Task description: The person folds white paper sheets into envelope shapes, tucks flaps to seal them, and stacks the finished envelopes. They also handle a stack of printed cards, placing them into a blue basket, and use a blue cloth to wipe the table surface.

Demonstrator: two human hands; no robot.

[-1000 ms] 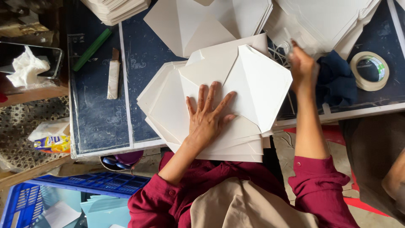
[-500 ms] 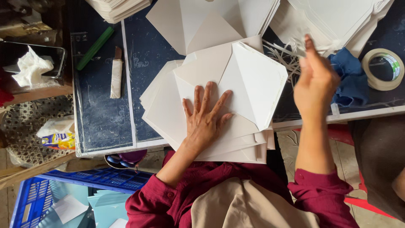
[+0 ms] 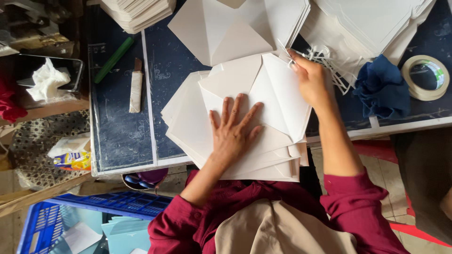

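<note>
A fanned pile of white folded envelopes [image 3: 188,122] lies on the dark blue table [image 3: 117,136] in front of me. My left hand [image 3: 233,129] rests flat on the top envelope [image 3: 278,94], fingers spread. My right hand [image 3: 310,80] is at that envelope's upper right corner, fingers pinched on a thin white paper strip [image 3: 284,47]. A tangle of more white strips [image 3: 325,59] lies just beyond the hand.
Further stacks of white envelopes [image 3: 235,23] and sheets [image 3: 136,11] line the far side. A crumpled blue cloth [image 3: 381,87] and a tape roll [image 3: 426,77] sit right. A green stick [image 3: 113,59] and a white-bladed tool [image 3: 135,91] lie left. A blue crate [image 3: 42,226] stands below.
My right hand lifted off the strip pile at the right, then came back left and down to the top envelope's corner. The left hand stayed flat on the pile.
</note>
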